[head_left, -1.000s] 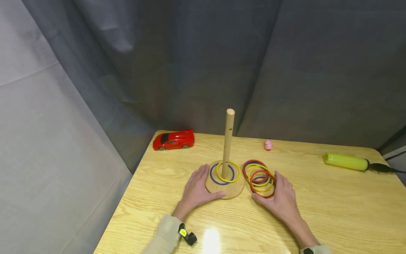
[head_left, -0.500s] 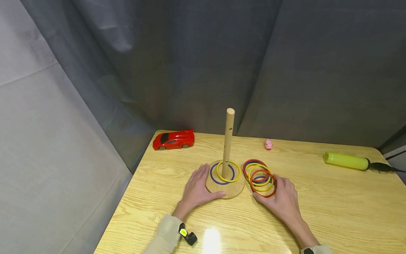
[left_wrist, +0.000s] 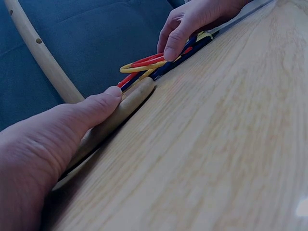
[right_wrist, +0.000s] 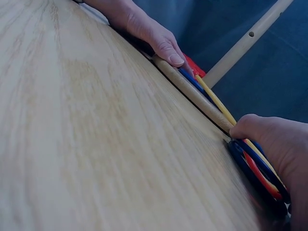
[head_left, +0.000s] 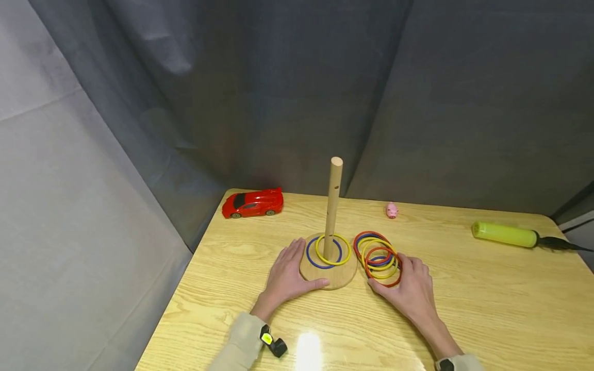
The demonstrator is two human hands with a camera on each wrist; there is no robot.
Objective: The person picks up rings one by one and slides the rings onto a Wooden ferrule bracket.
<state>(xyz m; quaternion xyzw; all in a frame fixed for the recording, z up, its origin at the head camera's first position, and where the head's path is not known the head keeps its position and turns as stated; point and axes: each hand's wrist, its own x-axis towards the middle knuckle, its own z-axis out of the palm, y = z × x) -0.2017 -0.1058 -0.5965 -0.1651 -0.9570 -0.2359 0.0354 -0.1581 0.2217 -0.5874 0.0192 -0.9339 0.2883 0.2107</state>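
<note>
In the head view, a wooden ring-toss stand with an upright peg [head_left: 332, 206] on a round base [head_left: 337, 278] stands mid-table. A blue ring [head_left: 313, 264] and a yellow ring [head_left: 347, 259] lie around the peg on the base. My left hand [head_left: 286, 274] rests against the base's left and front rim, fingers straight and thumb along the front edge. Right of the base lies an overlapping pile of red, blue and yellow rings [head_left: 369, 234]. My right hand [head_left: 410, 288] holds the pile's near end between thumb and fingers; its fingertips are partly hidden.
Along the table's [head_left: 223, 288] back edge are a red toy car [head_left: 254, 203] at left and a small pink pig toy [head_left: 392, 210] behind the rings. A yellow-green cylinder with a black end [head_left: 505, 234] lies far right. A dark curtain [head_left: 278, 103] hangs behind.
The right hand has shifted very slightly, its fingers drawing a little closer at the rings' right edge. The left hand, stand and rings look unmoved.
</note>
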